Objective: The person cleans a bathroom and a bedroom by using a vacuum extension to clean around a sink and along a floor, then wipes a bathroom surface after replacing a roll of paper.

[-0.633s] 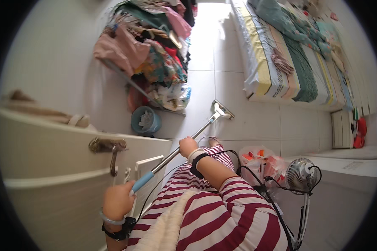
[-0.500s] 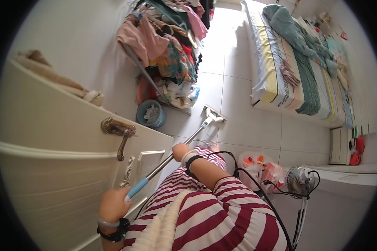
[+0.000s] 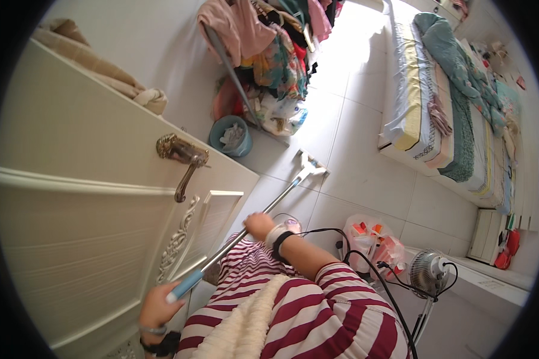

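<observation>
A mop (image 3: 286, 192) with a silver pole slants across my front. Its flat white head rests on the tiled floor, beyond my striped clothing. My left hand (image 3: 160, 304) is closed at the blue grip on the pole's near end, where a white end cap shows beside the fingers. Farther along, my right hand (image 3: 260, 227) wraps round the metal pole about midway. Near the mop head stands a blue bin (image 3: 232, 136) with white crumpled waste in it. One of my shoes (image 3: 293, 225) shows just past my right hand.
At my left an open cream door (image 3: 90, 227) with a brass handle (image 3: 184, 157) stands close to the pole. A loaded clothes rack (image 3: 269, 54) is ahead, a bed (image 3: 408, 113) far right. Pinkish plastic bags (image 3: 374, 244), a small fan (image 3: 428, 272) and black cables lie right.
My view has turned, so the rack, bed and door sit farther right in the picture. Both hands keep hold of the mop, and its head stays on the floor.
</observation>
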`<state>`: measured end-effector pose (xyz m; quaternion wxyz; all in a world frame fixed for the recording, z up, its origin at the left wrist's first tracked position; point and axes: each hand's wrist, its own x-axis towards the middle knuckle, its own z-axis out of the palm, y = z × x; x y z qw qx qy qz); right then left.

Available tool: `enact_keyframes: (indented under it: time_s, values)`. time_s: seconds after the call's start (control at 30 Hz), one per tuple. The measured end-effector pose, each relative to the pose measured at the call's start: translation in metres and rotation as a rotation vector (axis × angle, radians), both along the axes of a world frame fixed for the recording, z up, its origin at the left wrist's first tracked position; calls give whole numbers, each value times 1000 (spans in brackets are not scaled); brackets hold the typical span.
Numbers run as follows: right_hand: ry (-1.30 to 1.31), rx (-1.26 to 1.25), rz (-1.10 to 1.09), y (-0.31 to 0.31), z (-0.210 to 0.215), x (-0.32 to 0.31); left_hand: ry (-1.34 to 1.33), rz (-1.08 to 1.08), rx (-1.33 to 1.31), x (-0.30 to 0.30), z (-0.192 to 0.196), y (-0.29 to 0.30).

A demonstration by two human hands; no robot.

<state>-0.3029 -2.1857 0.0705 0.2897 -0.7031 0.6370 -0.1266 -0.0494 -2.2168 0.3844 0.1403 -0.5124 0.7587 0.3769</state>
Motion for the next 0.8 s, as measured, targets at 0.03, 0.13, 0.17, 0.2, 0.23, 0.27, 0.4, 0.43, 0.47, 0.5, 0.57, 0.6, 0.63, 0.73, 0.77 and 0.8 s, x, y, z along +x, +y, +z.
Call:
enact_keyframes:
  time_s: [0.03, 0.13, 0.17, 0.2, 0.23, 0.27, 0.4, 0.43, 0.47, 0.5, 0.57, 0.6, 0.63, 0.73, 0.77, 0.8]
  values:
    - [67, 5, -73, 4, -11, -12, 37, -13, 36, -19, -10, -2]
    - [87, 46, -448, 18, -34, -46, 201, -98, 63, -58, -56, 6]
    - [178, 92, -411, 15, -39, -62, 275, -116, 48, -68, -69, 11]
    - [213, 124, -471, 20, -42, -67, 275, -100, 42, -75, -73, 16]
    - [205, 131, -564, 26, -46, -73, 171, -132, 101, -82, -77, 16]
    - [204, 145, -539, 26, -47, -71, 66, -154, 155, -81, -78, 19]
    - [160, 269, -303, 11, -53, -26, 136, -117, 43, -27, -61, 18]
    - [99, 267, -244, 8, -56, -7, 132, -114, 36, -5, -57, 20]
    - [91, 288, -167, 6, -49, 14, 98, -105, 20, 20, -54, 24]
    - [83, 308, -92, 5, -41, 36, 63, -99, 5, 42, -49, 28]
    - [43, 276, -8, 13, -37, 78, -57, -83, 81, 84, -38, 40]
    - [54, 240, 56, 17, -50, 104, -47, -93, 56, 108, -35, 50]
    - [50, 240, 150, 22, -50, 131, -34, -89, 32, 134, -28, 63]
    - [1, 308, 382, 38, -32, 208, -68, -7, 131, 212, -12, 96]
    - [-59, 312, 433, 45, -42, 235, -58, 34, 148, 234, -3, 106]
    - [-72, 339, 534, 51, -19, 257, -64, 34, 154, 261, 6, 118]
